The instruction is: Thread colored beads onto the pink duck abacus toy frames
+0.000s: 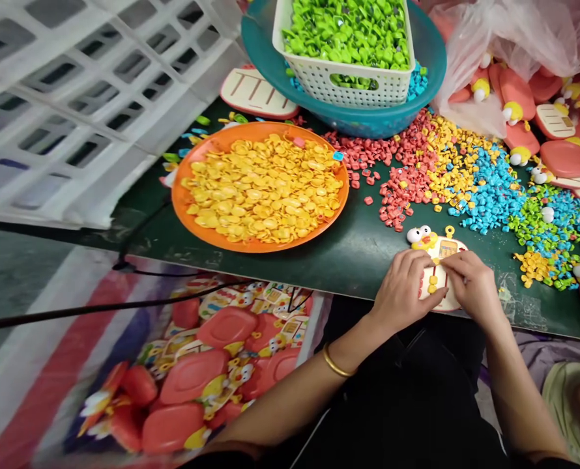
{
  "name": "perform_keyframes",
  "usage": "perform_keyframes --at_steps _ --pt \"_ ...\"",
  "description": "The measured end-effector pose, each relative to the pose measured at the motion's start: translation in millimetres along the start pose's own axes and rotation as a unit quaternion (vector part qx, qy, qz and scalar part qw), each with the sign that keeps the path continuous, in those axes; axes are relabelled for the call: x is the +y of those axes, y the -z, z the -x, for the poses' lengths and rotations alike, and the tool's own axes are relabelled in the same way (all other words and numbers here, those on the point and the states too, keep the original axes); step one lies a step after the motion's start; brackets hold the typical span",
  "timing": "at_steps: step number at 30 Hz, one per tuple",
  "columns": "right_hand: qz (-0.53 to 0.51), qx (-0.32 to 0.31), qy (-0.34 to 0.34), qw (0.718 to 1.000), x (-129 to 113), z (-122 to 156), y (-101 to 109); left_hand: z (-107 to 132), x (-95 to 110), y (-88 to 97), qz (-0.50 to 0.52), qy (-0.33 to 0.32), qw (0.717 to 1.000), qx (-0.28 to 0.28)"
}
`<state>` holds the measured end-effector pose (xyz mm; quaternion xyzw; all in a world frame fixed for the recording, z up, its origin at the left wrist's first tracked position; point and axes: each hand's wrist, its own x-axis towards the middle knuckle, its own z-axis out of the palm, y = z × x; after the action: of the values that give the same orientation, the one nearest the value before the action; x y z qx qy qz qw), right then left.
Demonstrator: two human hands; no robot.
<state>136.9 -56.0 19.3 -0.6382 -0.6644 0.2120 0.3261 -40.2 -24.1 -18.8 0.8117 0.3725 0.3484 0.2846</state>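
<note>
A cream toy board (447, 249) with bulging white eyes, a yellow face and a yellow ring on top lies at the table's front edge. My left hand (401, 285) grips its left side, the thumb lying across the lower part. From the right, my right hand (476, 286) has its fingers curled and pressed together on the board. The fingertips of both hands meet at a small yellow bead (435, 261) on a dark red slot. More yellow beads (433, 284) sit lower on the same slot. My palms cover the board's lower sides.
An orange tray (182, 215) of yellow pieces stands left. Behind are a blue basin (261, 39) and a white basket (309, 75) of green pieces. Loose red (402, 195), yellow, blue and green beads spread right. A white crate (138, 130) stands left; red toys (195, 378) lie below.
</note>
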Motion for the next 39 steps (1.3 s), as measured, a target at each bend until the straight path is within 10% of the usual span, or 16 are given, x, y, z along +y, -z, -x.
perform_keyframes --at_steps 7,11,22,31,39 --pt "0.040 0.092 0.019 0.995 16 -77 -9 -1 3 4.5 -0.033 0.001 0.999 -0.041" --pt "0.145 0.003 0.035 0.989 22 -121 -16 -2 6 7.4 -0.057 0.009 0.996 -0.061" --pt "-0.051 0.081 -0.101 0.990 30 -13 11 -3 4 7.6 -0.059 0.012 0.996 -0.066" --pt "0.125 0.070 0.044 0.989 23 11 -5 -3 7 5.3 -0.066 -0.001 0.996 -0.067" --pt "0.015 0.067 0.044 0.997 1 -6 -18 0 2 -0.3 -0.055 0.000 0.999 0.000"
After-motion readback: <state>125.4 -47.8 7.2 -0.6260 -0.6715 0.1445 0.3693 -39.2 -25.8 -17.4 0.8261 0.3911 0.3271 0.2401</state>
